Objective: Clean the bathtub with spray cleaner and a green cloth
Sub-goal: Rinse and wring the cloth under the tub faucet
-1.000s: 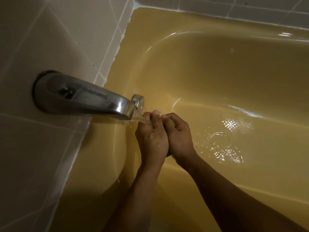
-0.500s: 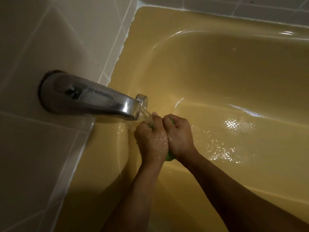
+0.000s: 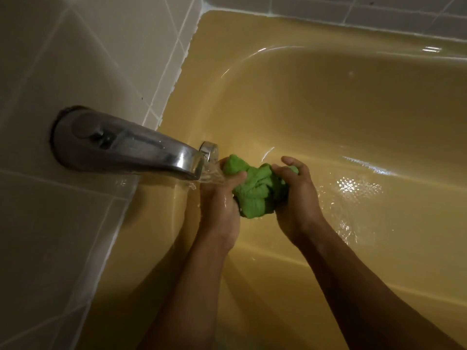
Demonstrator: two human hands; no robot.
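The green cloth (image 3: 255,190) is a wet, crumpled wad held low inside the yellow bathtub (image 3: 328,109), just beside the mouth of the metal spout (image 3: 131,150). Both hands grip it, the left hand (image 3: 218,198) curled round its left end and the right hand (image 3: 297,195) round its right. Water (image 3: 212,176) pours from the spout onto the left hand and the cloth's edge. Pale wall tiles (image 3: 75,46) border the tub.

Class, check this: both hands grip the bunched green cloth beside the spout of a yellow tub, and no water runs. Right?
No: the head view shows water pouring from the spout onto the left hand holding the green cloth. The rest stands.
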